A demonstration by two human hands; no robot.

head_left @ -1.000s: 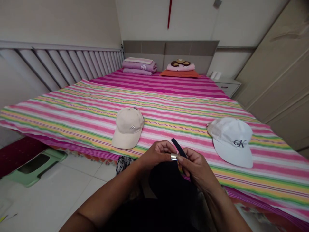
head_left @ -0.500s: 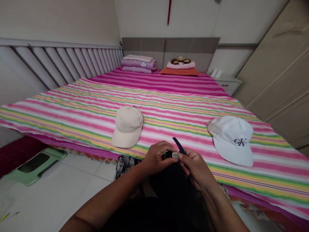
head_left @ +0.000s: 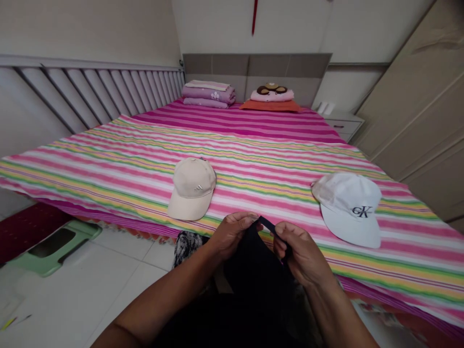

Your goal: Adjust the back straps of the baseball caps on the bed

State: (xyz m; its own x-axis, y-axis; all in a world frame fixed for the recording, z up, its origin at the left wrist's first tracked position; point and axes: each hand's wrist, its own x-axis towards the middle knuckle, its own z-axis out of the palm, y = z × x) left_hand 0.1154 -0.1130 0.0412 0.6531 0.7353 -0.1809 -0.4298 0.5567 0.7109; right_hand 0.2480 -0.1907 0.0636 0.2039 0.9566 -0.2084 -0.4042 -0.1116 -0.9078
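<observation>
Over my lap I hold a black cap (head_left: 252, 263), its body merging with the dark clothing below. My left hand (head_left: 232, 234) pinches it at the buckle end of the back strap; the buckle is mostly hidden by the fingers. The dark strap (head_left: 267, 224) runs across to my right hand (head_left: 299, 249), whose thumb and fingers are closed on it. An open gap shows beneath the strap. Ahead of my left hand a beige cap (head_left: 194, 183) lies on the bed, brim towards me. To the right rests a white cap (head_left: 348, 205) with dark letters on its front.
A striped sheet (head_left: 126, 164) covers the bed. Folded purple bedding (head_left: 208, 94) and a pink pillow (head_left: 271, 96) sit by the headboard (head_left: 217, 65). A green stool (head_left: 58, 251) stands on the tiled floor at left. At the far right is a white nightstand (head_left: 344, 124).
My right hand has shifted slightly right, drawing the strap across between the hands. The buckle, visible before, is now mostly covered by my left fingers, and the strap's free end no longer sticks up.
</observation>
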